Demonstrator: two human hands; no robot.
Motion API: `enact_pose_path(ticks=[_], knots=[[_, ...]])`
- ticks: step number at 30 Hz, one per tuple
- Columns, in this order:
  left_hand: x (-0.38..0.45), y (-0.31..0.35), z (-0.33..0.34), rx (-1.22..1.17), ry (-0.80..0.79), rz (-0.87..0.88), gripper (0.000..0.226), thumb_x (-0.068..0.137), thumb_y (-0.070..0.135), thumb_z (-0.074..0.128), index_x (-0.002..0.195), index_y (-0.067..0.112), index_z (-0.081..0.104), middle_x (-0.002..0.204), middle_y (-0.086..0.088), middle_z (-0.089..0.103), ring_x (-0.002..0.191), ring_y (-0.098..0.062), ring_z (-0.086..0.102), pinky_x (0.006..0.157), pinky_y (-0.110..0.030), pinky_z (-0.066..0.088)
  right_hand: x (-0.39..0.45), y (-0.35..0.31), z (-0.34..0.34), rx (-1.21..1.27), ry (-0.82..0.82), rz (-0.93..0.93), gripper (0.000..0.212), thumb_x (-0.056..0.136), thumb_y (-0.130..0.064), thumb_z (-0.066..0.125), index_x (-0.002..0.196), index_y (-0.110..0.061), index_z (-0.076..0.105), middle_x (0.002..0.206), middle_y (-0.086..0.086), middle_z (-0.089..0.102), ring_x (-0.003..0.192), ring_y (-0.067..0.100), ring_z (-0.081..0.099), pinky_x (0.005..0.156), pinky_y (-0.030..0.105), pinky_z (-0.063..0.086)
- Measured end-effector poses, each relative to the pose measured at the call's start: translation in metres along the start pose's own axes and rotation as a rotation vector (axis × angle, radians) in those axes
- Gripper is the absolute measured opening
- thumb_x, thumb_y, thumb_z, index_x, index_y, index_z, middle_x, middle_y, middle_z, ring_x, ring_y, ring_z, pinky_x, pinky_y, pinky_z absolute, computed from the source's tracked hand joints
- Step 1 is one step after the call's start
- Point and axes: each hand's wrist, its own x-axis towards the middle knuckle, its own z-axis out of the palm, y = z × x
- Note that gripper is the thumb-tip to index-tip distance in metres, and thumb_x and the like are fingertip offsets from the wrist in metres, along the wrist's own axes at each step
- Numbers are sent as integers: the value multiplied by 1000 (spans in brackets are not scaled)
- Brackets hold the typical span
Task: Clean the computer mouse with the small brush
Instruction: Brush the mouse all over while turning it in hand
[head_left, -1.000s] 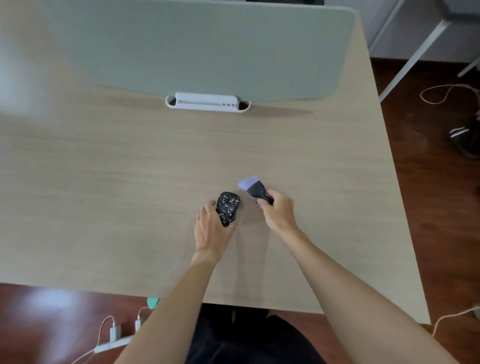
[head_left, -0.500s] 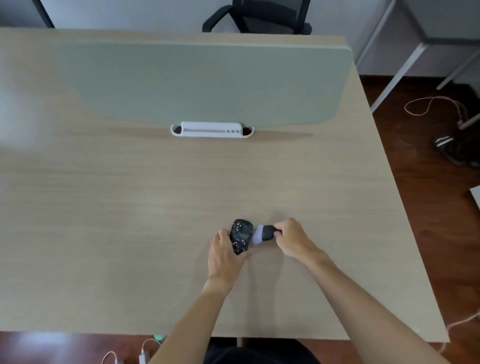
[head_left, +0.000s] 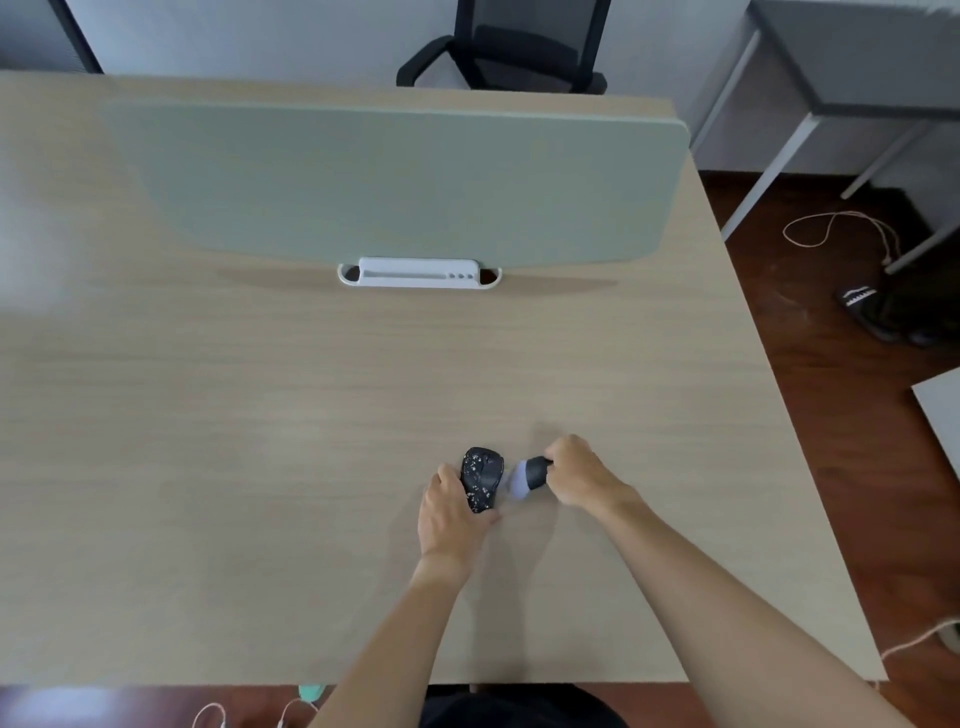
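Two bare forearms reach forward over the near edge of the pale wood bench (head_left: 208, 467); the left hand (head_left: 449, 512) curls round the near left side of one black computer mouse (head_left: 482, 479), which lies on the bench speckled with pale flecks; the right hand (head_left: 579, 475) is closed on the dark handle of one small brush (head_left: 527, 475), whose pale bristles point toward the mouse's right side, very close to it, though blur hides whether they touch; the bench around them is bare wood. Farther back stands one grey-green divider panel (head_left: 405, 182) across the bench, with one white holder (head_left: 418, 272) at its foot; beyond it, one black office chair (head_left: 514, 49). On the dark floor to the right lie a pale cable (head_left: 831, 228) and a black sandal (head_left: 862, 306); near the grey legs of another table (head_left: 852, 67).
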Motion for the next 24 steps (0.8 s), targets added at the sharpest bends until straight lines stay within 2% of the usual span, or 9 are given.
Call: enact_pose_path(ticks=[4,8,13,15,17,19,21,22,24], knots=[[1,7,-5,45,-37,-41,62,63,34,85,104,7,47,104,-8,60,99,-28,58,77,-30,42,1,-7,-4,85,51,-32,33,81,6,42,54,-12,32,59,4,35,63,25,36,49,31,24],[3,12,-11,76,-90,-85,64,62,30,88,106,6,48,107,-8,61,101,-27,60,79,-31,46,3,-26,4,163,-6,-111,17,83,5,44,68,6,51,65,9,43,66,22,35,54,34,25],[3,16,-16,82,-120,-107,64,60,25,89,104,5,47,105,-10,61,100,-30,60,72,-33,46,12,-12,10,27,50,-37,39,85,5,42,52,-14,30,74,10,41,66,26,39,48,29,23],[3,17,-17,88,-125,-104,65,59,25,88,104,5,47,106,-11,61,101,-31,60,76,-35,49,17,-10,4,2,75,-7,38,85,4,41,54,-15,30,81,12,42,68,28,41,52,28,27],[3,18,-18,86,-123,-100,66,58,25,89,104,4,47,105,-11,62,101,-31,61,77,-36,49,20,-14,-3,15,89,-7,36,85,3,41,55,-14,31,82,12,42,69,28,41,50,29,25],[3,19,-19,91,-128,-102,67,57,25,90,105,4,48,104,-11,63,102,-31,62,78,-36,50,19,-22,-4,64,72,-42,28,82,5,43,57,-7,43,75,14,46,68,26,41,49,30,25],[4,20,-19,83,-136,-102,67,57,24,91,105,4,48,105,-11,63,102,-31,62,77,-36,50,15,-27,1,123,17,-88,18,82,6,45,71,5,60,72,12,51,69,23,41,57,32,29],[4,19,-19,71,-140,-101,67,57,24,91,105,4,48,104,-11,63,101,-31,62,76,-35,49,12,-27,6,138,-16,-103,18,82,6,45,77,8,62,72,11,51,70,22,41,60,32,30],[4,18,-20,53,-139,-95,67,57,24,91,104,4,49,102,-10,63,100,-30,61,72,-33,46,7,-20,13,109,-28,-112,20,83,7,45,67,5,56,71,12,48,69,22,39,61,31,29]])
